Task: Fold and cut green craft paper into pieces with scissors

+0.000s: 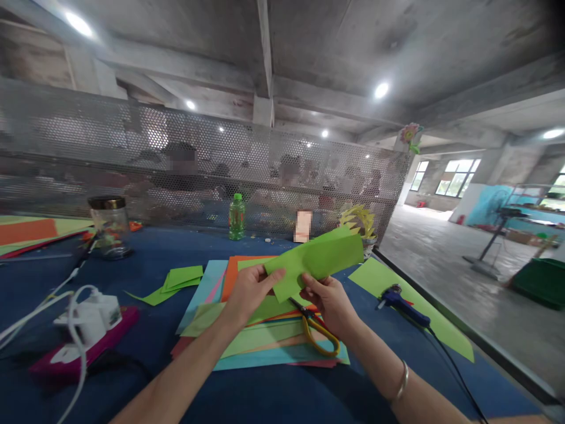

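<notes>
A sheet of green paper, partly folded or curled over, is held up at a slant above the table. My left hand pinches its left end between thumb and fingers. On its lower edge, my right hand grips with the thumb in front. Below lies a pile of coloured paper in blue, orange, green and pink. Scissors with yellow handles rest on that pile, close under my right hand, their blades partly covered. Smaller green paper pieces lie to the left.
A blue glue gun rests on a green sheet at right. To the left are a magenta power strip with white plugs and cables, and a lidded jar. A green bottle stands before the perforated metal screen.
</notes>
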`<state>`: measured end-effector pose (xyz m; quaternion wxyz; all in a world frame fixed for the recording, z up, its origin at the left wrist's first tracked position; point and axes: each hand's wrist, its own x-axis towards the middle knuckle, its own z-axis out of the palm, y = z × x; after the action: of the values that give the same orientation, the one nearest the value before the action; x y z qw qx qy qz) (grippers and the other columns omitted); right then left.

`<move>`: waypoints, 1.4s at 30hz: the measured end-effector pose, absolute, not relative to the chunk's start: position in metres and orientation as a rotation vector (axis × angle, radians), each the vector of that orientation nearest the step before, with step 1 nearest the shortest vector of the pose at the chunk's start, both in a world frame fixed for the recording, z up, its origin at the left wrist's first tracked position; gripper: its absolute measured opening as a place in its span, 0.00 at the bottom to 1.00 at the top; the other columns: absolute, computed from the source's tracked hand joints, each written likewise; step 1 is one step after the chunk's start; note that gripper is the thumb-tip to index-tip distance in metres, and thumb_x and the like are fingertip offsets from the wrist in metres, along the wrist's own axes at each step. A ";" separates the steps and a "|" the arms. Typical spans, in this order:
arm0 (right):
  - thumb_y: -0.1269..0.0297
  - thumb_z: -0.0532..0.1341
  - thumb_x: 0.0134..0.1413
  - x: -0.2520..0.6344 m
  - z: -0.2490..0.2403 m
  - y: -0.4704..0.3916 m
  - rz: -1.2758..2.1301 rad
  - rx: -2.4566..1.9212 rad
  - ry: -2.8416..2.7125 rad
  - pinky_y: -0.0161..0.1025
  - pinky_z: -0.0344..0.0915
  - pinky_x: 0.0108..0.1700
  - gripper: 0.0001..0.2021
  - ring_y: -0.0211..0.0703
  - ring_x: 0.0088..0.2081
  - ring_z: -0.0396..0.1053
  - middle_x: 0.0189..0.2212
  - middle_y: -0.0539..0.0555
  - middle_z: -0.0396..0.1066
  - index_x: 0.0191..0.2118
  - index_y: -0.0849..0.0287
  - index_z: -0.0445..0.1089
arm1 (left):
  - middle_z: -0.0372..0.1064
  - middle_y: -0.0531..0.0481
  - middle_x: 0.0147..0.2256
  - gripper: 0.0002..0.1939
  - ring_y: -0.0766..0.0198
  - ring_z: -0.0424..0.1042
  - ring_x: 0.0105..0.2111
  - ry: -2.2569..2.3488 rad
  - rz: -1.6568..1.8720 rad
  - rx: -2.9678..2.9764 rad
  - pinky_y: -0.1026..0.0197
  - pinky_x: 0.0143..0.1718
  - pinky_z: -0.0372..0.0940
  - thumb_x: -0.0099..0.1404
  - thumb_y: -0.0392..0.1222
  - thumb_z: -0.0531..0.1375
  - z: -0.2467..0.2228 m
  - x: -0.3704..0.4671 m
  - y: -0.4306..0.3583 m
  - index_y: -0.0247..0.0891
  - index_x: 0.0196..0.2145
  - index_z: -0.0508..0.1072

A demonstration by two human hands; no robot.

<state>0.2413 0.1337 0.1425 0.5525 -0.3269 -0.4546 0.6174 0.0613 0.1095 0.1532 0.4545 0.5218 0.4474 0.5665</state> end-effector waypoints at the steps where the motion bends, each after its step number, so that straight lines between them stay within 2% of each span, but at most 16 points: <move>1: 0.55 0.78 0.29 0.241 0.142 0.134 1.453 -0.774 -1.066 0.37 0.68 0.31 0.20 0.34 0.21 0.64 0.17 0.46 0.66 0.23 0.62 0.72 | 0.79 0.45 0.33 0.25 0.56 0.77 0.31 1.087 1.379 1.295 0.58 0.34 0.71 0.49 0.55 0.70 0.154 0.063 0.108 0.33 0.39 0.78; 5: 0.55 0.78 0.28 0.240 0.141 0.134 1.440 -0.773 -1.036 0.38 0.68 0.31 0.20 0.35 0.22 0.64 0.17 0.46 0.67 0.23 0.61 0.71 | 0.79 0.44 0.35 0.26 0.55 0.77 0.34 1.061 1.315 1.339 0.58 0.36 0.70 0.44 0.49 0.73 0.153 0.067 0.107 0.32 0.39 0.79; 12: 0.56 0.78 0.28 0.239 0.140 0.132 1.436 -0.762 -1.031 0.38 0.68 0.31 0.19 0.37 0.23 0.66 0.19 0.49 0.70 0.25 0.62 0.74 | 0.79 0.46 0.31 0.21 0.55 0.76 0.31 1.146 1.307 1.361 0.59 0.34 0.68 0.45 0.44 0.72 0.149 0.068 0.111 0.30 0.36 0.79; 23: 0.59 0.78 0.29 0.238 0.141 0.130 1.454 -0.740 -1.002 0.36 0.68 0.32 0.17 0.35 0.23 0.66 0.24 0.51 0.74 0.28 0.62 0.77 | 0.79 0.46 0.32 0.23 0.57 0.76 0.32 1.132 1.287 1.332 0.61 0.34 0.68 0.45 0.45 0.72 0.151 0.069 0.108 0.31 0.38 0.79; 30: 0.60 0.78 0.30 0.238 0.144 0.127 1.450 -0.721 -0.972 0.36 0.67 0.31 0.16 0.35 0.24 0.67 0.27 0.53 0.76 0.27 0.62 0.77 | 0.76 0.45 0.24 0.21 0.61 0.74 0.25 1.088 1.136 1.301 0.61 0.31 0.69 0.44 0.50 0.72 0.152 0.071 0.103 0.30 0.31 0.79; 36: 0.62 0.78 0.31 0.236 0.143 0.126 1.441 -0.701 -0.954 0.35 0.67 0.30 0.15 0.34 0.23 0.66 0.27 0.51 0.77 0.27 0.62 0.77 | 0.73 0.49 0.21 0.17 0.64 0.71 0.22 1.116 1.166 1.287 0.61 0.30 0.69 0.43 0.47 0.72 0.154 0.074 0.104 0.32 0.26 0.77; 42: 0.61 0.77 0.34 0.235 0.140 0.126 1.446 -0.680 -0.953 0.33 0.68 0.31 0.15 0.33 0.24 0.68 0.28 0.52 0.77 0.29 0.62 0.77 | 0.72 0.50 0.20 0.13 0.64 0.71 0.21 1.171 1.200 1.292 0.63 0.28 0.68 0.46 0.46 0.70 0.154 0.075 0.102 0.33 0.25 0.76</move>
<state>0.2347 0.1259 0.1402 0.5975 -0.2932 -0.4106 0.6232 0.0753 0.1024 0.1538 0.4904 0.5318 0.4821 0.4942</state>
